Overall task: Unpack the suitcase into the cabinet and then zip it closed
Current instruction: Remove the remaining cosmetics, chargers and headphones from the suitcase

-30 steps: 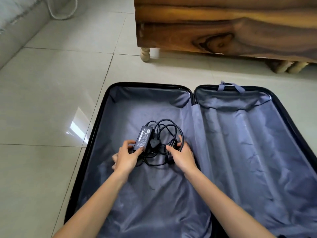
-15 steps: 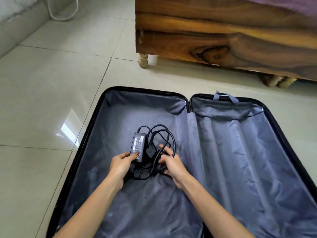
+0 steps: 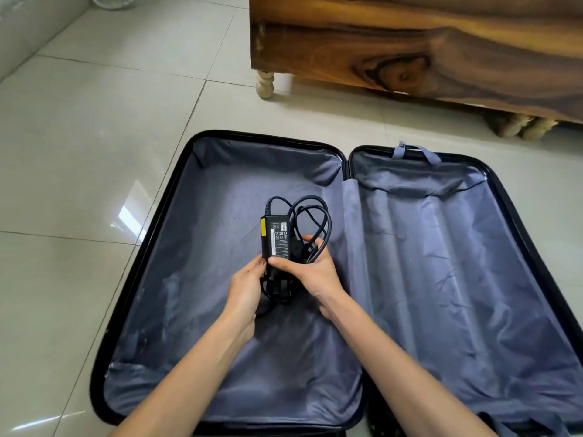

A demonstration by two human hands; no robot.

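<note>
Since a second ago, you have lifted the charger (image 3: 277, 238) off the suitcase (image 3: 164, 234) lining; left hand (image 3: 246, 288) and right hand (image 3: 315, 275) both clamp it above the left half. Unpacking step: next, carry it to the cabinet, cord gathered.

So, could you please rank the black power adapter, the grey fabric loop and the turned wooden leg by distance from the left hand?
1. Black power adapter, held in the left hand.
2. Grey fabric loop, on the suitcase's far right rim.
3. Turned wooden leg, beyond the suitcase.
</note>
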